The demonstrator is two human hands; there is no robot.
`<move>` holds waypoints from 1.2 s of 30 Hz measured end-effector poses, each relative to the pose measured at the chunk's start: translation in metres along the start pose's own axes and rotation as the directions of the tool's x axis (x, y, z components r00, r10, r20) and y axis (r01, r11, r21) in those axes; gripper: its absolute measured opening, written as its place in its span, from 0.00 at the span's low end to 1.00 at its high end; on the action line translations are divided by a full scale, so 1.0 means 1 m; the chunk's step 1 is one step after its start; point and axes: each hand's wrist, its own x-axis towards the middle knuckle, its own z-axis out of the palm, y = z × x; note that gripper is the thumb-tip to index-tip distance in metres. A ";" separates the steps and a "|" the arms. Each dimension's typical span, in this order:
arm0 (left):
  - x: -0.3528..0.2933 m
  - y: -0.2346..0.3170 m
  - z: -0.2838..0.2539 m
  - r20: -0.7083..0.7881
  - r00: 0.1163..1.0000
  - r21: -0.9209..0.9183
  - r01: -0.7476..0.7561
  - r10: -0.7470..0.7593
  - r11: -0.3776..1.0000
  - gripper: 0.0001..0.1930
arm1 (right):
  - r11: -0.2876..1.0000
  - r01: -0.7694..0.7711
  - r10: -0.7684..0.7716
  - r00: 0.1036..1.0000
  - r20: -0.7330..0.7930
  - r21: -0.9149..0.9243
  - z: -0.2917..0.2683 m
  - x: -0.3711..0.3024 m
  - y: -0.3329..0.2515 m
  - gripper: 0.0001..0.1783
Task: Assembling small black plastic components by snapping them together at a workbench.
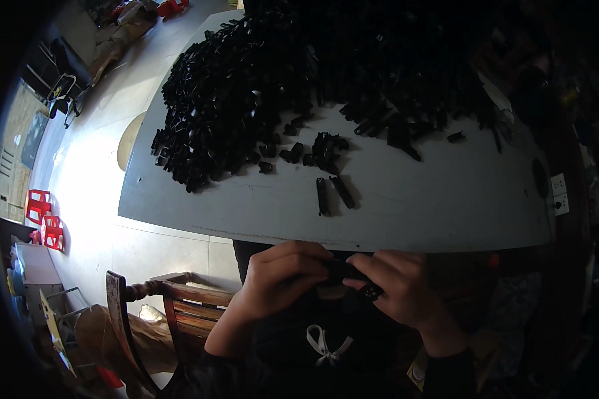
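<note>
Just off the table's near edge, my left hand (283, 276) and my right hand (398, 282) meet in front of my body. Between their fingertips is a small black plastic piece (339, 268), gripped from both sides. From below my right fingers sticks out the end of a black elongated part (371, 290) with small holes. Whether these are one part or two joined ones is too dark to tell. On the table ahead lie two narrow black strips (323, 196), side by side. Beyond them sits a little cluster of black plastic parts (325, 151).
A big heap of small black plastic pieces (223, 100) covers the far left of the white table (246, 206). Longer black parts (399, 133) lie at the far right. A wooden chair (193, 309) stands at my left, red stools (52, 233) farther off. Wall sockets (560, 193) are at the right.
</note>
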 end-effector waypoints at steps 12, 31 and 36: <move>-0.019 -0.017 0.040 0.206 0.978 -0.699 0.167 -0.028 0.695 0.29 | 0.973 0.159 -0.188 0.966 0.176 0.167 0.039 -0.019 -0.010 0.12; 0.079 -0.105 -0.008 -0.104 0.978 0.711 -0.054 0.180 0.701 0.11 | 0.884 0.136 -0.048 0.978 0.201 -0.446 0.027 0.046 0.109 0.17; 0.080 -0.113 -0.012 0.140 0.983 0.795 -0.183 0.119 0.578 0.10 | 0.863 0.243 -0.149 0.960 0.235 -0.443 0.033 0.044 0.112 0.07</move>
